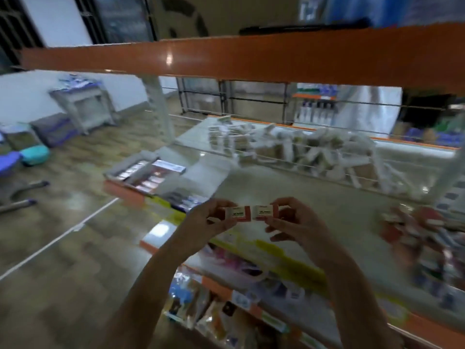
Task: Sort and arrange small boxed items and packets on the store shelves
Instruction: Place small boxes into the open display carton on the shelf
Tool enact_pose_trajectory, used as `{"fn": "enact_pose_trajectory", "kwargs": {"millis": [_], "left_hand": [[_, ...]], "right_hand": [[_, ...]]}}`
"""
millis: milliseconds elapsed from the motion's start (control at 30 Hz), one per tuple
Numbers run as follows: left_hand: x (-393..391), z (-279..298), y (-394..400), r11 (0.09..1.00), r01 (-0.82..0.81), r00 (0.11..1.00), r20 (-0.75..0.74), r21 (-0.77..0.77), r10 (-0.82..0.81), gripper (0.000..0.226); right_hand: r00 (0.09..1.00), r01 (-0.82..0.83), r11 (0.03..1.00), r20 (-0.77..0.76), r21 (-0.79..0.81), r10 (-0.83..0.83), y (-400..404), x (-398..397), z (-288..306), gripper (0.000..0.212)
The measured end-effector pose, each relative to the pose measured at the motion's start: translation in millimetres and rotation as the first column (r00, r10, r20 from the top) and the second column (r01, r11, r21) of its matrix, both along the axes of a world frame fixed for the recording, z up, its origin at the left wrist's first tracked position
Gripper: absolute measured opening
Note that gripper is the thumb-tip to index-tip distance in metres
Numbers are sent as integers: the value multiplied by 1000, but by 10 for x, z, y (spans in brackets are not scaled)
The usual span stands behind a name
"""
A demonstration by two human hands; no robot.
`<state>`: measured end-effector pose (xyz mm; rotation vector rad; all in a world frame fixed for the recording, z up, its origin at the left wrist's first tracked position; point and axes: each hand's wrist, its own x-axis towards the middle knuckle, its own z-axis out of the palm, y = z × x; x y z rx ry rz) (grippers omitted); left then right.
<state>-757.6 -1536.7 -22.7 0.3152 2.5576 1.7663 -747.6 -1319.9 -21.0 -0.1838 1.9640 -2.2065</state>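
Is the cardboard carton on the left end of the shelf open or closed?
Open. The cardboard carton has its flaps turned outward, and rows of packed items show inside from above. It is too blurred to tell how full it is.

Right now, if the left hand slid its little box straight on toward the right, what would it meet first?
Probably the right box pinched by the right hand; the left box in the left hand sits almost against it, though depth is unclear.

Two bare forearms, left hand (201,222), right hand (294,222), seemingly no sleeves, rings or watch
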Motion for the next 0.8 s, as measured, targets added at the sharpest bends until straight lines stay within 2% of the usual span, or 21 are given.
{"fn": "enact_pose_trajectory", "kwargs": {"millis": [100, 200, 467, 633, 800], "left_hand": [[-71, 42, -624, 997, -33, 999, -21, -65, 32, 27], [-143, 53, -1141, 991, -79, 996, -50, -109, 74, 34], [-614, -59, -2094, 991, -115, 992, -62, -71, 111, 32], [-1137, -26, -2609, 993, -99, 993, -66, -60, 95, 28], [-1749, 61, -3072, 990, -53, 995, -87, -129, 42, 30]], "right_hand": [[997, -60, 997, -35, 58, 62, -583, -203, -19, 22], [993, -97, 989, -49, 115, 103, -1094, -375, -39, 27], [974, -132, 944, -136, 302, 180, -2009, -1007, 49, 27], [964, -81, 900, -195, 428, 179, -2543, -1585, 189, 26], [956, -14, 842, -239, 539, 169, -3033, -2191, 333, 28]]}}
